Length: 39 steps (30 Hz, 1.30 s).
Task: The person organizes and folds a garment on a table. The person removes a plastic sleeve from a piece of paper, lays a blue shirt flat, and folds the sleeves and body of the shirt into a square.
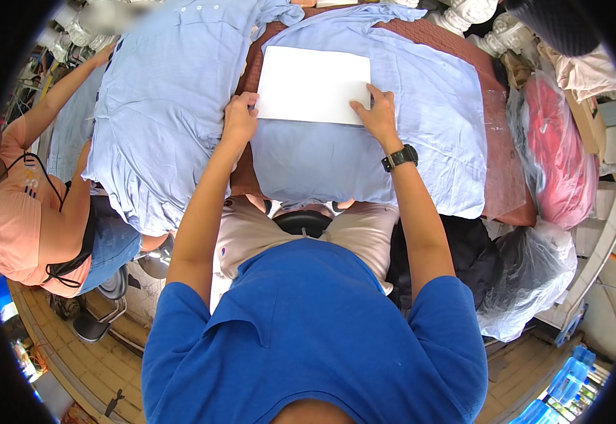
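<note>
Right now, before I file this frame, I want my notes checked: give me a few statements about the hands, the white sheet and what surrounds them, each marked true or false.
1. The left hand is at the left edge of the white rectangular sheet. True.
2. A black wristwatch is on the left wrist. False: the black wristwatch is on the right wrist.
3. The right hand is at the sheet's right side, near its lower corner. True.
4. The sheet lies over light blue fabric. True.
5. The red plastic-wrapped bundle is left of the sheet. False: the red plastic-wrapped bundle is to its right.
</note>
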{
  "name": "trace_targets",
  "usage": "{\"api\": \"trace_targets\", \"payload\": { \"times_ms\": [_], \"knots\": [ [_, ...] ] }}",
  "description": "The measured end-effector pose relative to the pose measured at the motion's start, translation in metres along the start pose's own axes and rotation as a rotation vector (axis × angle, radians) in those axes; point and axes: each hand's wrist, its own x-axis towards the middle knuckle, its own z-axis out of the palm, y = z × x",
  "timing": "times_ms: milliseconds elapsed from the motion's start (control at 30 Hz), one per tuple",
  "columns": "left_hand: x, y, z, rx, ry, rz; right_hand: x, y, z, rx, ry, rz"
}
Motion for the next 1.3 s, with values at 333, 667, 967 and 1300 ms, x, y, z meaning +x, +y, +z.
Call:
{"api": "trace_targets", "payload": {
  "times_ms": [333, 667, 967, 1300],
  "knots": [
    [-0.010, 0.013, -0.002, 0.046, -0.084, -0.027, -0.004, -0.004, 0.002, 0.021, -0.033, 0.015],
    [-0.004, 0.041, -0.005, 0.315, -0.033, 0.448, -0.010, -0.020, -0.001, -0.130, -0.063, 0.054],
    [0.001, 0.044, 0.017, 0.217, -0.407, 0.471, -0.102, -0.070, -0.034, 0.202, 0.124, -0.216],
    [0.002, 0.066, 0.014, 0.490, -0.474, 0.472, -0.211, -0.083, -0.053, 0.295, -0.625, 0.133]
  ]
}}
